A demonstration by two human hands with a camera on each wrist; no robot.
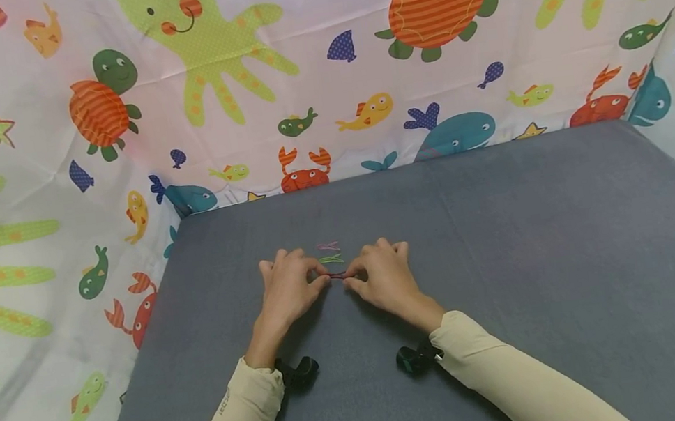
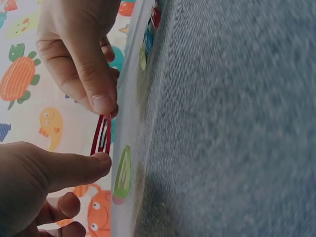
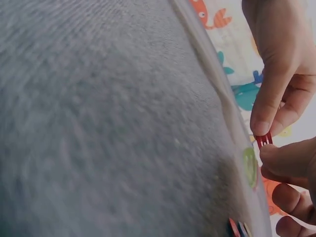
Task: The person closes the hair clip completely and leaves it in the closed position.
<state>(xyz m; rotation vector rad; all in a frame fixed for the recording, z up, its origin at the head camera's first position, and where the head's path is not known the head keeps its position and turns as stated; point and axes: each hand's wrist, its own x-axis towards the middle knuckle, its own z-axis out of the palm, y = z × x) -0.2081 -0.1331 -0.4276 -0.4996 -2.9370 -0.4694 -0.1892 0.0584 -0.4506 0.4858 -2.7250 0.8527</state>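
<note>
A red snap hair clip (image 2: 101,133) is held between both hands, raised a little off the table. My left hand (image 1: 286,283) pinches one end between thumb and fingertip; my right hand (image 1: 383,275) pinches the other end the same way. Just beyond them lie a green hair clip (image 1: 331,259) and, farther back, a pink hair clip (image 1: 328,246). In the left wrist view the right hand (image 2: 86,54) is above and the left hand (image 2: 54,173) below. Fingertips cover both ends of the red clip.
Several small coloured pieces (image 2: 148,37), red, blue and green, lie on the table farther right, hidden behind the right hand in the head view. The grey table (image 1: 541,270) meets a sea-animal print curtain (image 1: 349,97) at back and sides.
</note>
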